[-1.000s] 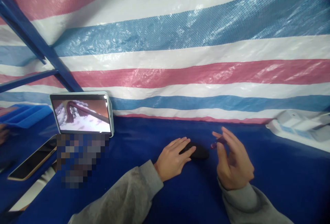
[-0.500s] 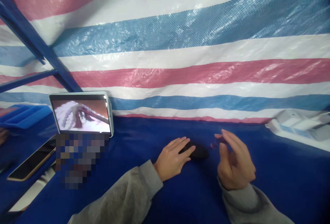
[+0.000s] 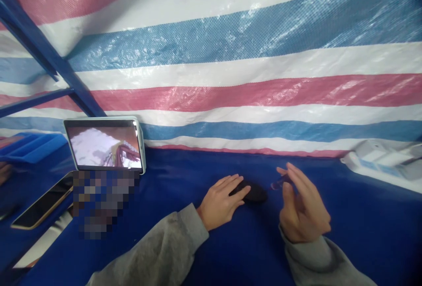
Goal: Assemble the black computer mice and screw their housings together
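My left hand lies palm down over the left end of a black oval object, its fingers closed about that end. The object is flat on the blue table and looks something like a computer mouse; most of its left part is under my fingers. Just to its right, raised above the table, is my right hand. Between its thumb and fingertips is a small purple see-through piece, blurred, its kind not clear.
A phone playing a video stands upright at the back left. Another phone lies flat near a blue compartment tray. White boxy items sit at the right edge. Striped sheeting hangs behind. Part of another person's hand shows far left.
My right hand has drifted slightly right, away from the black oval object, with the small purple piece. My left hand has stayed in place. The picture on the standing phone has changed.
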Motion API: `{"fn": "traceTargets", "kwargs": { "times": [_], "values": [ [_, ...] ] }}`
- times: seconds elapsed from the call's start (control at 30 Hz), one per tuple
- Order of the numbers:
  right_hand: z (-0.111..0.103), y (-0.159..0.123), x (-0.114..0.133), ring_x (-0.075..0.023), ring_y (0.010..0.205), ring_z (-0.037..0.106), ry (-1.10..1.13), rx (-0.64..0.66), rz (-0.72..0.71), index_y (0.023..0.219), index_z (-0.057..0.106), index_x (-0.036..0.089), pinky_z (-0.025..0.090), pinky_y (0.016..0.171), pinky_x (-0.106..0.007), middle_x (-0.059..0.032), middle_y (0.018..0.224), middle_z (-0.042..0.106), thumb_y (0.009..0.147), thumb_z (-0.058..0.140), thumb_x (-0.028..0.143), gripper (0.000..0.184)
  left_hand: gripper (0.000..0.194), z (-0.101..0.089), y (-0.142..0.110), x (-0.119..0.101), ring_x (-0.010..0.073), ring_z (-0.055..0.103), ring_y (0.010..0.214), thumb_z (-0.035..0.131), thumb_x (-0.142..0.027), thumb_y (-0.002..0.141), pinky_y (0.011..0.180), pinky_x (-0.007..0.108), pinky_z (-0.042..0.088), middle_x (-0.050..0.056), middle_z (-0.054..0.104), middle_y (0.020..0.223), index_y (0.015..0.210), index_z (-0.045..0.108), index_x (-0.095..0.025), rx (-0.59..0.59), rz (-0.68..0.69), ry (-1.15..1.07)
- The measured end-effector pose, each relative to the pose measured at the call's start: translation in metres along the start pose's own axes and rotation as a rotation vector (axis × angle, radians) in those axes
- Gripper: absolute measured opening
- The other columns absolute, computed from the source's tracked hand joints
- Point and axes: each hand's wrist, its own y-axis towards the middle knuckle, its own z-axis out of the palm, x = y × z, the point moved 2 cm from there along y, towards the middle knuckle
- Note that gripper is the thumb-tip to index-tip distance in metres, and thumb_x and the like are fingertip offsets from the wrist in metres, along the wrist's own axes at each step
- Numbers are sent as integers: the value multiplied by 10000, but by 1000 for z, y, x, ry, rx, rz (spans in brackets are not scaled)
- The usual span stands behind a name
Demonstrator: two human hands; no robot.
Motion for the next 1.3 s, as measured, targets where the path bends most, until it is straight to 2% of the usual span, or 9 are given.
{"fn": "traceTargets", "kwargs": {
  "times": [0.23, 0.4, 0.57, 0.7, 0.77, 0.9, 1.03, 1.13, 1.3],
  "values": [
    [-4, 4, 1, -216, 915, 729, -49, -45, -51, 1202, 690, 227, 615, 770, -357, -58, 1045, 749, 760, 726, -4, 500, 357, -2, 1, -1, 260, 507, 1365, 478, -246, 1024, 1123, 466, 463, 154, 572, 1407, 1364, 556, -171, 6, 11, 1],
    [-2, 3, 1, -223, 933, 734, 49, -13, -14, 1267, 657, 234, 620, 785, -392, -81, 1153, 725, 827, 608, -35, 518, 367, -1, 0, 0, 262, 508, 1364, 481, -245, 1022, 1117, 474, 468, 151, 561, 1421, 1378, 542, -185, 13, 2, 3],
    [-2, 1, -1, -227, 960, 717, -5, -12, -21, 1261, 664, 231, 615, 805, -393, -79, 1095, 731, 823, 629, -19, 505, 373, 0, -1, 1, 263, 498, 1373, 482, -241, 1020, 1122, 479, 464, 141, 558, 1428, 1387, 537, -198, 21, -1, 8],
    [-3, -1, -5, -179, 817, 702, -6, -36, -7, 1229, 680, 233, 599, 687, -320, -57, 1011, 724, 788, 713, 32, 486, 375, -1, 0, 0, 270, 504, 1367, 496, -235, 1013, 1125, 471, 460, 157, 557, 1425, 1380, 545, -175, 22, 0, 10],
    [-3, -2, -6, -174, 787, 698, 0, -31, -1, 1235, 674, 234, 599, 679, -320, -47, 972, 726, 801, 714, 64, 468, 373, -1, 0, 0, 268, 507, 1365, 496, -237, 1014, 1126, 468, 459, 157, 560, 1421, 1378, 545, -173, 20, 2, 8],
    [1, -7, -8, -229, 916, 720, 98, 19, 77, 1337, 600, 218, 627, 713, -390, -94, 1079, 728, 882, 594, 78, 477, 375, -2, 0, 0, 264, 507, 1366, 496, -242, 1015, 1123, 467, 461, 153, 558, 1424, 1382, 539, -180, 27, -1, 14],
    [4, -13, -13, -204, 831, 739, 232, 32, 184, 1307, 592, 204, 642, 647, -377, -111, 1145, 720, 853, 633, 62, 477, 372, -2, 0, -1, 265, 501, 1370, 502, -244, 1012, 1124, 468, 460, 152, 553, 1432, 1377, 542, -186, 23, 2, 17],
    [5, -15, -14, -225, 860, 744, 225, 2, 154, 1193, 652, 191, 649, 674, -405, -104, 1134, 732, 820, 686, 73, 392, 367, -2, 1, -1, 264, 503, 1369, 498, -238, 1012, 1126, 465, 456, 156, 552, 1432, 1372, 545, -182, 27, 12, 20],
    [4, -12, -13, -225, 880, 747, 177, 17, 140, 1198, 662, 208, 642, 703, -404, -93, 1172, 725, 861, 643, 95, 356, 361, -2, 0, -1, 258, 496, 1375, 495, -247, 1015, 1129, 459, 453, 153, 551, 1433, 1366, 546, -182, 24, 11, 18]
  ]
}}
